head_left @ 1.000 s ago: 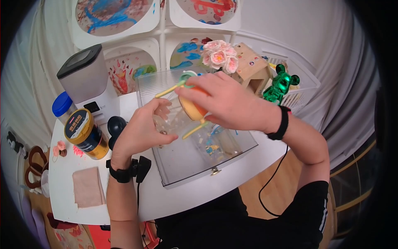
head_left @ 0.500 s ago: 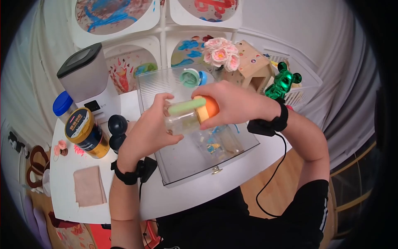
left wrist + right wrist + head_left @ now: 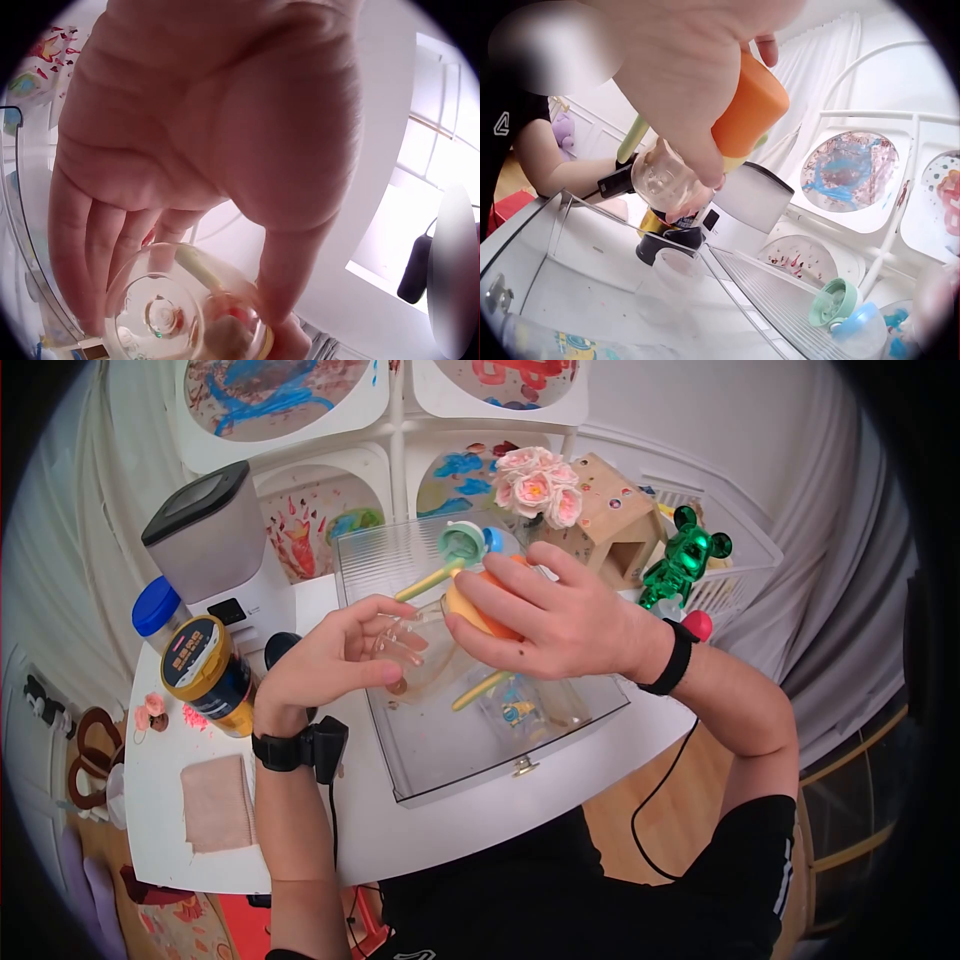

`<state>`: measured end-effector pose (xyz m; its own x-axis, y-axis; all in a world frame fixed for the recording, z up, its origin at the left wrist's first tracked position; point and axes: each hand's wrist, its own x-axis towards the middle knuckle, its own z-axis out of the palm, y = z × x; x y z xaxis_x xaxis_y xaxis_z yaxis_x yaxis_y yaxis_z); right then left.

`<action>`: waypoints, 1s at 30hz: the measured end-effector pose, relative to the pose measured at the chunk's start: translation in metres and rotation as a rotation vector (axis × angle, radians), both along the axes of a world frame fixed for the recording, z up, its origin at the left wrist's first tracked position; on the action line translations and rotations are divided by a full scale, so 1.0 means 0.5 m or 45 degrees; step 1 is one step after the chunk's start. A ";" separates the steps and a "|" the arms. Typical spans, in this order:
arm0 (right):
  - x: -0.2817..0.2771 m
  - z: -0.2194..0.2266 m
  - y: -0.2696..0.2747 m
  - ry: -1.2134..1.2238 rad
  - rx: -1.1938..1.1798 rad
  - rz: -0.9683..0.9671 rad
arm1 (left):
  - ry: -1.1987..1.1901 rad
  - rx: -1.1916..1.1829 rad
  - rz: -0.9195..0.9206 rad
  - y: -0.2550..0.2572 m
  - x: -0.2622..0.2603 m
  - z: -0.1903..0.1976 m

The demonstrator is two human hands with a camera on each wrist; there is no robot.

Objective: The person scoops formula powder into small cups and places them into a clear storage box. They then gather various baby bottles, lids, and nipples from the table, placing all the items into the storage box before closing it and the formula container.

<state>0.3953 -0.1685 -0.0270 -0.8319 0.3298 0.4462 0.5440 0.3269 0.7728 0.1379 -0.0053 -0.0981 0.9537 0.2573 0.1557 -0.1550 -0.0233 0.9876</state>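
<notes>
You've got the clear bottle in your left hand, thumb on one side, fingers round the other, clamped on its lower end. Your right hand is closed on the orange top, fingers wrapped over it, with the pale yellow collar showing just beside your fingertips. Two yellow-green handles stick out from the collar, one on either side. The bottle is tilted, up above the clear box on the white table.

Inside that box lies a clear container with yellow and blue print, too small to read. Near the far side you have the mint-green cap, with the blue cap right beside it.

Over to your left, the yellow tub wears a dark lid with a line of orange characters, and its dark label carries more print; neither is legible from here. The black garment shows a white angular logo, no word you can read.
</notes>
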 end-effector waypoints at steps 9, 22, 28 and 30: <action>0.008 0.002 0.012 0.051 0.050 -0.066 | -0.097 -0.026 0.280 -0.020 0.045 -0.017; 0.024 -0.004 0.007 0.102 0.075 -0.115 | -0.194 0.059 0.464 -0.035 0.050 -0.007; 0.023 0.001 0.007 0.022 0.150 -0.069 | -0.015 -0.032 0.508 -0.028 0.048 -0.010; 0.022 -0.003 0.009 0.021 0.131 -0.077 | 0.091 -0.020 0.511 -0.012 0.050 -0.018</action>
<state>0.4061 -0.1641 -0.0284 -0.8043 0.3308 0.4937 0.5732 0.2128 0.7913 0.1627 -0.0113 -0.1072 0.7852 0.6133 0.0860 -0.0677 -0.0530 0.9963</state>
